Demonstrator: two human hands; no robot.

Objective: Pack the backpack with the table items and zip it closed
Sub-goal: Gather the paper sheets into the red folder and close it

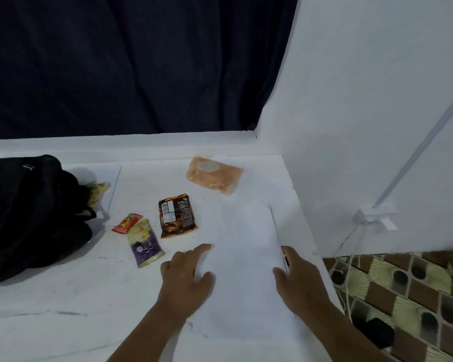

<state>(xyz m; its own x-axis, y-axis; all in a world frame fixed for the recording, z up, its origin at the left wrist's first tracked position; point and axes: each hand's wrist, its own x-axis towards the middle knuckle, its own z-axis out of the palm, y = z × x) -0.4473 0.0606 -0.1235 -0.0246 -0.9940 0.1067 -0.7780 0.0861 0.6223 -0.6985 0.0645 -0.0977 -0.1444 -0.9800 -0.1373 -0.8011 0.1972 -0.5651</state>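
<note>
Left hand (186, 270) rests with spread, nearly straight fingers on the flat white paper stack (246, 246); right hand (296, 273) lies loosely open against its right edge.

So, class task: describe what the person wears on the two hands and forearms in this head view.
Nothing is worn that shows. The left hand and right hand are bare, with no gloves, rings, watch or bands visible. Both forearms are bare to the bottom edge of the picture, with no sleeve in view.
</note>
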